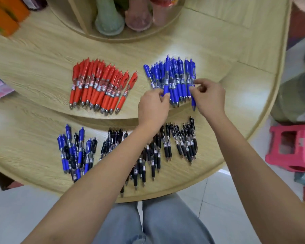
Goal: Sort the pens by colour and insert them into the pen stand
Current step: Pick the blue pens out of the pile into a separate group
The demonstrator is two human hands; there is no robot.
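A row of blue pens (174,76) lies on the upper wooden tier at the right. My left hand (152,109) pinches one blue pen (166,80) at the row's near end. My right hand (209,97) pinches another blue pen (193,88) at the row's right edge. Red pens (99,85) lie in a row to the left on the same tier. On the lower tier, black pens (181,143) are spread under my forearms, and a mixed heap of blue and black pens (76,152) sits at the left. No pen stand is visible.
A round wooden shelf (74,20) at the back holds a green vase (109,20) and pink vases (139,18). Orange boxes (5,13) stand at the far left. A pink plastic stool (292,148) is on the floor to the right.
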